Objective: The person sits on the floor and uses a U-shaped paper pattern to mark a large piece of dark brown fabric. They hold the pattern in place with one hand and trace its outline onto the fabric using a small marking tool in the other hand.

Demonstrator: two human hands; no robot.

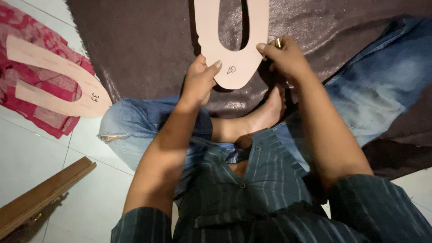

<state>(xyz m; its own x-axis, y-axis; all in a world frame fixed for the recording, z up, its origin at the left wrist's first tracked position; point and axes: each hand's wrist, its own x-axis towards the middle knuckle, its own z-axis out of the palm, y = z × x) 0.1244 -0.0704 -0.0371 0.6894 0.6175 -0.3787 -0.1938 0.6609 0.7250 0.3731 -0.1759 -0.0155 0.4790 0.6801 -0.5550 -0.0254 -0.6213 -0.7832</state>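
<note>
— White floor tiles (94,198) run under us, and most of the far side is covered by the dark brown leather sheet (148,49) we're sitting against, legs crossed, one bare foot (263,114) tucked in front.

— And the pattern we're working with?

— It's the pale U-shaped cardboard template (234,49), lying flat on the leather with its rounded end toward us. Our left hand (198,83) presses down on its lower left edge, fingers (211,67) curled with the tips on the card. Our right hand (285,56) sits at the lower right edge, closed around a thin pen-like marker (278,43); only its end shows above the knuckles.

— How far along would we say we are?

— Early, by our judgement. We can't see any traced line on the leather around the template, though the surface is dark and shiny, so a faint mark could be hiding. The marker's tip is at the edge near the rounded end, so the outline looks barely begun or just about to be. The long arms of the U and the inner slot would all be left.

— Anything else around?

— A second template (54,78) of the same shape lies well apart to our left on a red patterned cloth (27,31), untouched. A wooden board (45,195) lies on the tiles near our left knee.
</note>
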